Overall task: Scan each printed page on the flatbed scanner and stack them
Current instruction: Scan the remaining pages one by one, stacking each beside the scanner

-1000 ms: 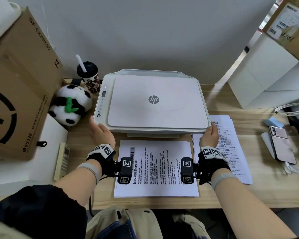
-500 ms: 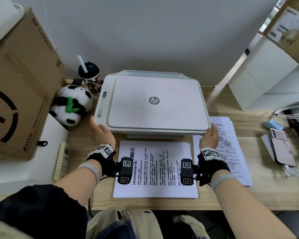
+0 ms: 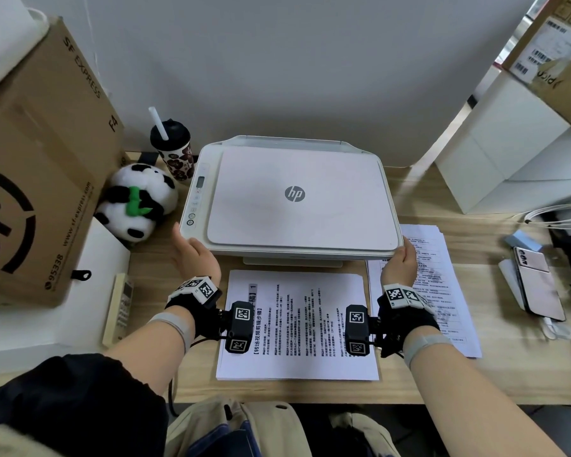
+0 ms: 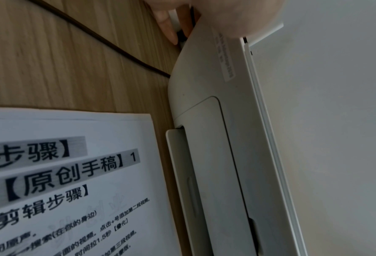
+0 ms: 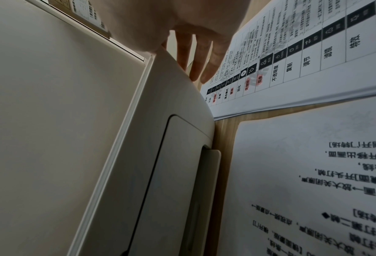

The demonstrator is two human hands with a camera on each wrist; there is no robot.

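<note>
Both hands are on the scanner point(image 3: 290, 199), which sits in the middle of the head view with its lid point(image 3: 302, 196) flat and shut. The left hand point(image 3: 197, 255) cups the lower left corner of the body, fingers curled under the side, as the left wrist view shows at its top edge; the right hand point(image 3: 400, 260) wraps the lower right corner, thumb on top, fingers point(image 5: 201, 57) reaching down the side wall. The page to scan point(image 3: 297, 324) lies face up just below the scanner in the lower centre, and a second stack point(image 3: 435, 291) lies to the lower right, its top left corner tucked under or right against the scanner. I'd worry about that: if the person shifts or lifts the machine from here, the right corner could drag or crease those sheets. A shove to the left could also bump the plush panda point(image 3: 136, 202) and the lidded cup point(image 3: 173, 150) standing close at centre left, and a dark cord point(image 4: 108, 43) runs along the desk point(image 3: 508, 374) under the left side where it could snag. If they mean to raise the lid, gripping the body rather than the lid edge will only rock the unit. Compared with a second ago, little has changed: hands, scanner and papers sit as they did, and only the view has shifted slightly.
</note>
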